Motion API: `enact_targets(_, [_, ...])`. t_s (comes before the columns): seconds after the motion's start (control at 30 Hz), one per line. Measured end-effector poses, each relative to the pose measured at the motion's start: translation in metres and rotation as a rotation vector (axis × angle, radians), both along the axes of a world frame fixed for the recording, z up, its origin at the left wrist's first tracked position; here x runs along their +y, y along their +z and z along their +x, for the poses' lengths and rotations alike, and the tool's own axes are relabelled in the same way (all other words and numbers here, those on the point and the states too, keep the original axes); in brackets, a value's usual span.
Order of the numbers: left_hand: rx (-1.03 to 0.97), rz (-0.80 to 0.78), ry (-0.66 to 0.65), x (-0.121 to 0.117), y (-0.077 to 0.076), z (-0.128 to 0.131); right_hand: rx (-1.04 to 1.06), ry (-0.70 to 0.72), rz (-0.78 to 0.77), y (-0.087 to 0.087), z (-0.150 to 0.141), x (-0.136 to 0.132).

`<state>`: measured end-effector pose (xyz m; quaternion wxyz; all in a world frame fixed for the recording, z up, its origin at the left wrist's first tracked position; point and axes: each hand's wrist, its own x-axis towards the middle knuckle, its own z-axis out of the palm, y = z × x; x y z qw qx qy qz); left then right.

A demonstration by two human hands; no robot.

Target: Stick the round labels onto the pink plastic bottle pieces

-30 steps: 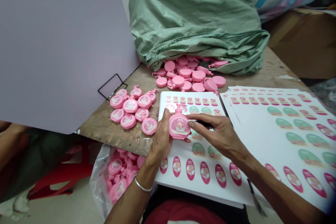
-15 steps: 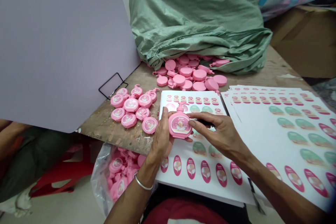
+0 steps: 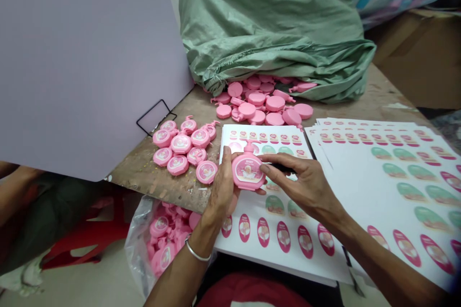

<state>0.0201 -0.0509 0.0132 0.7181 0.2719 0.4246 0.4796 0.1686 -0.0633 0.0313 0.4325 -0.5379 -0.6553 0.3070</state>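
Note:
My left hand (image 3: 221, 192) grips a pink bottle-shaped plastic piece (image 3: 248, 171) that carries a round baby label. It is held just above a sticker sheet (image 3: 277, 220). My right hand (image 3: 304, 182) comes in from the right, its fingertips touching the piece's right edge while the fingers pinch a thin dark tool (image 3: 283, 168). A cluster of labelled pink pieces (image 3: 182, 148) lies left of my left hand on the wooden table (image 3: 158, 177).
Unlabelled pink pieces (image 3: 264, 103) spill from a green sack (image 3: 273, 29) at the back. A stack of sticker sheets (image 3: 396, 177) lies at right. A clear bag of labelled pieces (image 3: 162, 240) hangs below the table edge. A lilac board (image 3: 82, 57) stands at left on a wire stand.
Both hands and the pink piece have stayed nearly in place; the view has shifted only slightly.

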Motion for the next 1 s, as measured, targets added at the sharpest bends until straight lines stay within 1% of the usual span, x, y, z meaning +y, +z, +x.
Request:
enact_targets(0.13, [-0.009,-0.024,0.003,0.0,0.003,0.0,-0.042,0.0,0.035,0.0,-0.001,-0.001])
enact_targets(0.2, [-0.016,-0.034,0.001,-0.001,0.004,-0.001,-0.1,-0.003,0.08,-0.001,-0.001,-0.001])
enact_targets(0.3, [0.009,0.029,-0.017,-0.004,0.002,-0.004,-0.307,-0.045,0.254,-0.005,0.0,-0.001])
enact_targets(0.37, [0.049,0.12,-0.086,-0.007,-0.002,-0.006,-0.498,-0.104,0.379,-0.007,0.004,0.0])
enact_targets(0.43, [0.07,0.173,-0.15,-0.01,-0.006,-0.009,-0.664,-0.177,0.409,-0.008,0.007,0.002])
enact_targets(0.5, [0.075,0.158,-0.156,-0.014,-0.009,-0.01,-0.74,-0.273,0.358,-0.008,0.009,0.004])
enact_targets(0.53, [0.075,0.137,-0.152,-0.016,-0.008,-0.01,-0.718,-0.3,0.318,-0.008,0.009,0.005])
enact_targets(0.57, [0.075,0.117,-0.162,-0.019,-0.007,-0.01,-0.655,-0.3,0.278,-0.009,0.008,0.007])
enact_targets(0.6, [0.071,0.101,-0.195,-0.021,-0.006,-0.01,-0.563,-0.268,0.242,-0.011,0.005,0.009])
enact_targets(0.67, [0.065,0.098,-0.282,-0.027,-0.001,-0.012,-0.364,-0.141,0.175,-0.019,0.001,0.016])
enact_targets(0.7, [0.073,0.107,-0.315,-0.029,0.001,-0.015,-0.296,-0.092,0.148,-0.026,0.0,0.02])
enact_targets(0.73, [0.095,0.116,-0.321,-0.029,0.002,-0.021,-0.266,-0.082,0.129,-0.034,0.001,0.025])
enact_targets(0.77, [0.141,0.126,-0.291,-0.029,0.002,-0.029,-0.271,-0.101,0.122,-0.045,0.005,0.031])
enact_targets(0.8, [0.225,0.143,-0.227,-0.027,0.001,-0.04,-0.308,-0.139,0.124,-0.056,0.011,0.037])
enact_targets(0.83, [0.349,0.172,-0.137,-0.024,-0.001,-0.053,-0.375,-0.182,0.135,-0.068,0.019,0.044])
enact_targets(0.9, [0.658,0.275,0.057,-0.015,-0.009,-0.079,-0.58,-0.16,0.193,-0.088,0.035,0.055])
enact_targets(0.93, [0.808,0.342,0.132,-0.01,-0.013,-0.091,-0.684,-0.171,0.242,-0.094,0.041,0.059])
enact_targets(0.97, [0.936,0.413,0.173,-0.005,-0.019,-0.101,-0.784,-0.18,0.289,-0.096,0.046,0.062])
enact_targets(1.0, [1.043,0.478,0.185,-0.001,-0.024,-0.109,-0.869,-0.209,0.33,-0.096,0.048,0.064])
